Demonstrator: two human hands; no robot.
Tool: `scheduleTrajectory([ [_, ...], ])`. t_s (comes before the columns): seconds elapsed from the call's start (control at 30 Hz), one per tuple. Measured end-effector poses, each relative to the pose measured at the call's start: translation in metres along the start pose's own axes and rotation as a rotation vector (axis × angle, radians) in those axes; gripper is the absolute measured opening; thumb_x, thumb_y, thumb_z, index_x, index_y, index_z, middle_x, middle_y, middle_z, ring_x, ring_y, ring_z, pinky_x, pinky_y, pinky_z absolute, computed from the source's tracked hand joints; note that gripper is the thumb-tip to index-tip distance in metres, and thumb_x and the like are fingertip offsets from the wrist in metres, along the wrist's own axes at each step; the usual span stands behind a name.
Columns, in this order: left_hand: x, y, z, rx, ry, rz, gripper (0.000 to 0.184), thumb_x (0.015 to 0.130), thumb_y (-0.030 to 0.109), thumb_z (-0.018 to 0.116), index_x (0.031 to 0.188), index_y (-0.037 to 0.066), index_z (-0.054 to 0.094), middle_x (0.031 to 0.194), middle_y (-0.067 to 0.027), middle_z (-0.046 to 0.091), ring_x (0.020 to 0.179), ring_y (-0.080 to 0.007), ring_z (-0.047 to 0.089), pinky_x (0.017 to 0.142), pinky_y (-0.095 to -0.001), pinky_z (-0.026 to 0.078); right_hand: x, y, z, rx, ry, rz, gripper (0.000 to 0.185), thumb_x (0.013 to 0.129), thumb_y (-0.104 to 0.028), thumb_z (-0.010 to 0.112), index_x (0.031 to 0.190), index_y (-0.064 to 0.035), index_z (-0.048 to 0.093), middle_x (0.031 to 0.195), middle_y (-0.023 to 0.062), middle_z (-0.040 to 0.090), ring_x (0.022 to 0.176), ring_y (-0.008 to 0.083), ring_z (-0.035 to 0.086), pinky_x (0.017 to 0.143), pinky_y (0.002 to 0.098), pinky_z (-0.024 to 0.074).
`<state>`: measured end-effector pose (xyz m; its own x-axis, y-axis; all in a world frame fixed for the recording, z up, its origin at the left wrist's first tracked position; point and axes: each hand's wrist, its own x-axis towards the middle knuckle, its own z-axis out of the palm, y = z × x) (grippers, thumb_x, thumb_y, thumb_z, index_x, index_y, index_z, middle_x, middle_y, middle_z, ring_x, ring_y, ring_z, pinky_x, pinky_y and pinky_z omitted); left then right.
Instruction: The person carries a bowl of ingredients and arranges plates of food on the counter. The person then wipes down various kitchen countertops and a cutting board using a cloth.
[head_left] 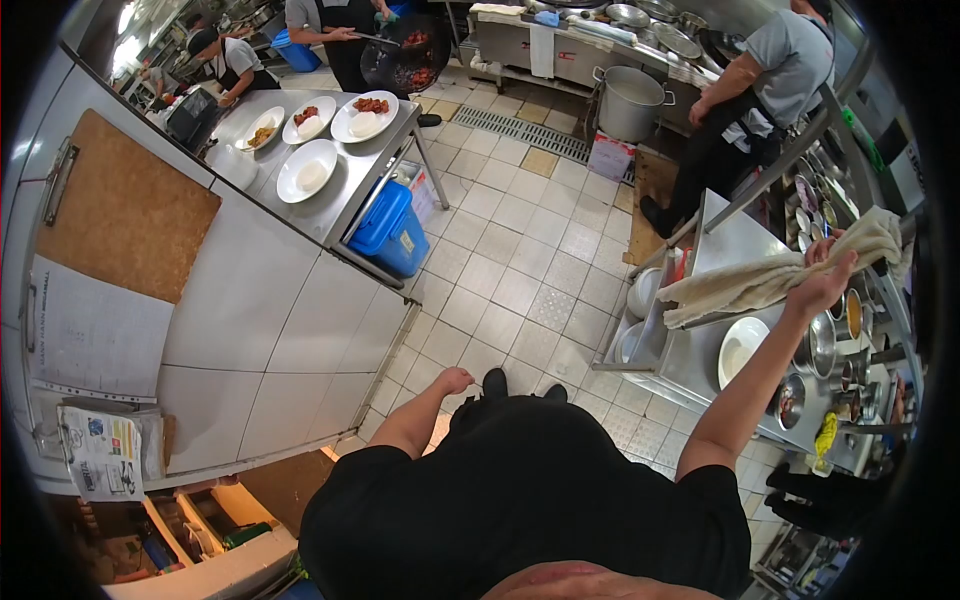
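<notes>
My right hand (823, 286) is raised on the right, its fingers wrapped round a long off-white cloth towel (745, 283). The towel stretches out to both sides of the hand, above a steel counter (715, 222). Just below it on that counter stands a white plate (742, 350) with something pale in it. Down by my left side, my left hand (456, 381) is curled closed over the tiled floor, with nothing visible in it.
At upper left, a steel table (345, 200) carries several plates of food, with a blue bin (390, 230) beneath. One co-worker (765, 75) stands by the right counter; another tilts a wok (405, 60). A large pot (635, 103) stands near the stove. A white tiled partition (250, 320) is on my left.
</notes>
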<state>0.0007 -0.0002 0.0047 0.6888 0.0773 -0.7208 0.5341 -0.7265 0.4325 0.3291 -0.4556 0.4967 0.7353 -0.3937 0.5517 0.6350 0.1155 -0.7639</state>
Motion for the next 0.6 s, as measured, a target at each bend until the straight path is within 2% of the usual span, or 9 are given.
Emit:
scheduleTrajectory([
  [0.07, -0.0017, 0.0022, -0.0016, -0.007, -0.022, -0.012, 0.043, 0.080, 0.043, 0.054, 0.100, 0.006, 0.066, 0.101, -0.0162, 0.065, 0.098, -0.0320, 0.060, 0.086, -0.0389, 0.047, -0.0007, -0.0014, 0.0014, -0.005, 0.005, 0.001, 0.042, 0.094, -0.039, 0.038, 0.105, 0.0012, 0.046, 0.073, 0.0023, 0.036, 0.061, 0.0110, 0.036, 0.052, 0.0223, 0.0290],
  [0.6, 0.0010, -0.0007, 0.0001, -0.016, -0.005, -0.006, 0.043, 0.079, 0.042, 0.055, 0.099, 0.006, 0.066, 0.100, -0.0174, 0.064, 0.096, -0.0336, 0.060, 0.086, -0.0387, 0.047, -0.0004, -0.0005, 0.0004, -0.011, 0.002, -0.004, 0.043, 0.094, -0.040, 0.039, 0.105, 0.0013, 0.047, 0.073, 0.0020, 0.037, 0.061, 0.0105, 0.036, 0.052, 0.0217, 0.0286],
])
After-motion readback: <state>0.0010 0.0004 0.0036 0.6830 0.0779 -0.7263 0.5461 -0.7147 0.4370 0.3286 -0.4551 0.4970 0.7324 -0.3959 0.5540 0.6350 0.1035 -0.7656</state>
